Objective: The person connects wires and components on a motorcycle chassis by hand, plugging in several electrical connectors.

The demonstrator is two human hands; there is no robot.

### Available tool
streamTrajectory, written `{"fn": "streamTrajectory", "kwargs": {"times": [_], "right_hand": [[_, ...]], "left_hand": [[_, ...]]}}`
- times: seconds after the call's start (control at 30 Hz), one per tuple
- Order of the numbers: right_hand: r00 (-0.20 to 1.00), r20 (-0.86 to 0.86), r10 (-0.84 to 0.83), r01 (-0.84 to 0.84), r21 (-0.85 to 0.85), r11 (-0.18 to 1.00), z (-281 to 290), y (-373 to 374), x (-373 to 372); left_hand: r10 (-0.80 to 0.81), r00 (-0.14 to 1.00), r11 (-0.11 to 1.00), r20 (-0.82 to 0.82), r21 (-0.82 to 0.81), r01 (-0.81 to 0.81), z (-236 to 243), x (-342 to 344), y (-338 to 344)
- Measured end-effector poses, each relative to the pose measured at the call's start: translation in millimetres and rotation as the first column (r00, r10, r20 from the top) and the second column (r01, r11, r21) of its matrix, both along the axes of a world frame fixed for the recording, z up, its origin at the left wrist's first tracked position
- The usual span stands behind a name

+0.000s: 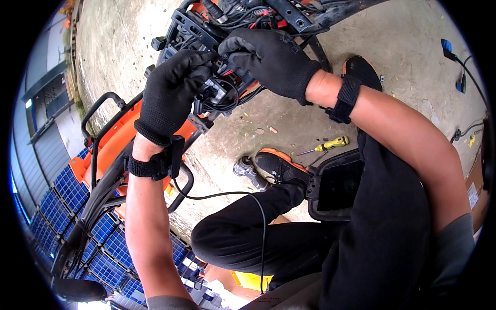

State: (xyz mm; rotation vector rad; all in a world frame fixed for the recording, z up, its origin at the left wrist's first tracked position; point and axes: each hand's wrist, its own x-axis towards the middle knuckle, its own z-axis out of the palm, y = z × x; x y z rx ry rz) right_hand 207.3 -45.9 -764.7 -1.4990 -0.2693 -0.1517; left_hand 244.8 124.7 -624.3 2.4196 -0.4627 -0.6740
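My left hand point(170, 95), in a black knit glove, is closed with thumb and fingers pinched together. My right hand point(276, 62), gloved alike, meets it from the right with its fingers curled in a pinch. Between the fingertips is something small and dark that I cannot make out. Both hands are over the exposed frame of an orange-and-black motorbike point(129, 126). Just below the fingertips sit a silver-and-black part point(213, 93) and looped black cables point(235, 101). Above them run a slotted black metal bracket point(191, 28) and a bundle of wires point(245, 20), some red.
On the concrete floor lie a yellow-handled screwdriver point(336, 143) and a grey power tool point(250, 173) beside my shoe point(281, 166). A black case point(336, 186) is by my leg. Blue crates point(111, 248) stand lower left. A thin cable point(261, 206) hangs from my left wrist.
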Motion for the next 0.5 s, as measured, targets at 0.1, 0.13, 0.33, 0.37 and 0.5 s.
{"fn": "streamTrajectory", "kwargs": {"times": [0.1,0.13,0.33,0.37,0.5], "right_hand": [[1.000,0.011,-0.007,0.007,0.006,1.000,-0.6,-0.2,-0.4],[1.000,0.016,-0.011,0.011,-0.004,1.000,-0.7,-0.2,-0.3],[0.999,0.027,-0.017,0.017,-0.012,1.000,-0.7,-0.2,-0.1],[0.999,0.036,-0.024,0.024,-0.012,1.000,-1.3,0.3,0.2],[0.998,0.051,-0.026,0.026,0.013,1.000,-0.2,0.5,-0.5]], "left_hand": [[-0.010,1.000,1.000,0.017,-0.011,0.010,-0.4,-0.4,-3.6],[-0.046,0.997,0.999,0.060,0.007,0.046,-0.2,-0.1,-4.2],[-0.030,0.997,0.999,0.076,0.027,0.028,-2.4,0.0,-2.2],[-0.028,0.998,0.999,0.062,0.029,0.026,-2.1,-0.2,-3.2],[-0.062,0.995,0.998,0.081,-0.002,0.062,-4.5,0.8,1.0]]}}
